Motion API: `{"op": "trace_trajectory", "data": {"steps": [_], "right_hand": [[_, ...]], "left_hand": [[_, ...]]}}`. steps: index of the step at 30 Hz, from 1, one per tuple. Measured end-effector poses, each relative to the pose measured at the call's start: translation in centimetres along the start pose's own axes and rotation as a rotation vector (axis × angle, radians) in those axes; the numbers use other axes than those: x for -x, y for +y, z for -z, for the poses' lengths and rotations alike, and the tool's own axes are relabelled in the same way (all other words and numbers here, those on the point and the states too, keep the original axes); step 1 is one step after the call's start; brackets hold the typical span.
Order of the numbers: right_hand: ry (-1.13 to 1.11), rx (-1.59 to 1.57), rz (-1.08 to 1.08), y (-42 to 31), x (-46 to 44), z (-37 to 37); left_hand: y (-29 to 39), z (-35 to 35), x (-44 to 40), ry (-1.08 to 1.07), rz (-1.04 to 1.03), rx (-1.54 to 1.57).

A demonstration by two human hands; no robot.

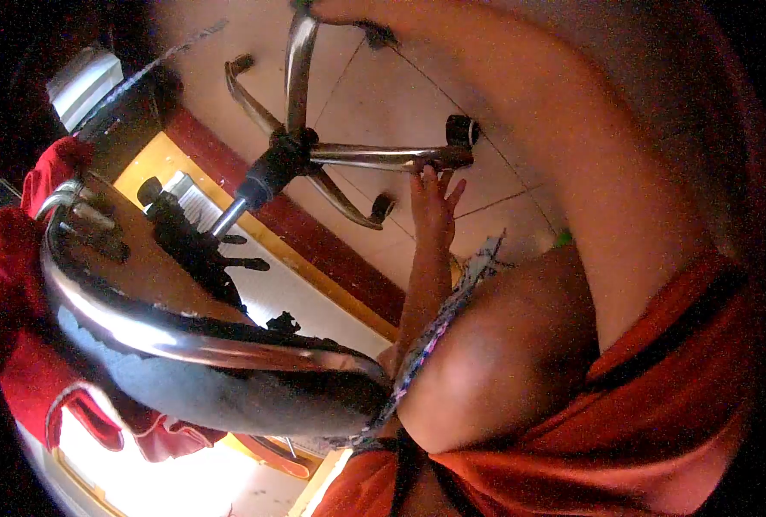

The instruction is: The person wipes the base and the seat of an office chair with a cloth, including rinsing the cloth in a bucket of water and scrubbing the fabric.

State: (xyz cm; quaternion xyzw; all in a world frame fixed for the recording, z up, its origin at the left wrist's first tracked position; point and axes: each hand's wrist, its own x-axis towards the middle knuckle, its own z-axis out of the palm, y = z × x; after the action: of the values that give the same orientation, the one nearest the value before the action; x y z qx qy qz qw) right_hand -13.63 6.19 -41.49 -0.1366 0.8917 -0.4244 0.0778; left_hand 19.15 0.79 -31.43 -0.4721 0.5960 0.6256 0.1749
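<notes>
A swivel chair (219, 340) lies tipped over, its dark seat and curved chrome frame at the lower left. Its gas-lift column (232, 215) leads up to a chrome star base (365, 155) with black casters (462, 131). My left hand (434, 202) reaches up from below, fingers stretched and spread, the tips touching one leg of the base near its end. Across the right side, my right arm extends to the top edge of the view. There my right hand (335, 10) is at the end of another leg, largely cut off, with its fingers hidden.
A red cloth (12, 293) hangs over the chair at the left. My bent knee (477, 370) is close beside the seat. Beneath the base is a tiled floor (383, 95); a dark red band (331, 254) runs along the wall. Bright light enters at the lower left.
</notes>
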Motion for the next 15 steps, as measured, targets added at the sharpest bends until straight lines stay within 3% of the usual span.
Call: {"op": "trace_trajectory", "data": {"steps": [4, 8, 9, 11, 12, 14, 15], "right_hand": [[-0.087, 0.329, 0.44, -9.1, 3.9, -1.5], [-0.049, 0.018, 0.639, -16.2, 7.8, -9.7], [-0.049, 0.016, 0.644, -17.0, 8.7, -10.7], [0.283, -0.128, 0.514, -17.1, 11.4, -11.8], [0.278, -0.121, 0.51, -16.2, 12.9, -12.0], [-0.115, -0.084, 0.77, -14.9, 15.8, -11.6], [-0.114, -0.076, 0.778, -14.8, 16.3, -10.9]], "left_hand": [[-0.4, 0.6, -0.6, 0.002, -0.005, -0.024], [-2.2, 2.8, -1.5, 0.011, -0.051, -0.087], [-2.5, 3.3, -1.6, 0.013, -0.062, -0.1], [-3.0, 4.1, -2.0, 0.017, -0.087, -0.138], [-3.5, 4.3, -2.1, 0.017, -0.097, -0.152], [-4.5, 5.1, -2.7, 0.017, -0.124, -0.192], [-5.0, 5.3, -2.9, 0.015, -0.144, -0.211]]}}
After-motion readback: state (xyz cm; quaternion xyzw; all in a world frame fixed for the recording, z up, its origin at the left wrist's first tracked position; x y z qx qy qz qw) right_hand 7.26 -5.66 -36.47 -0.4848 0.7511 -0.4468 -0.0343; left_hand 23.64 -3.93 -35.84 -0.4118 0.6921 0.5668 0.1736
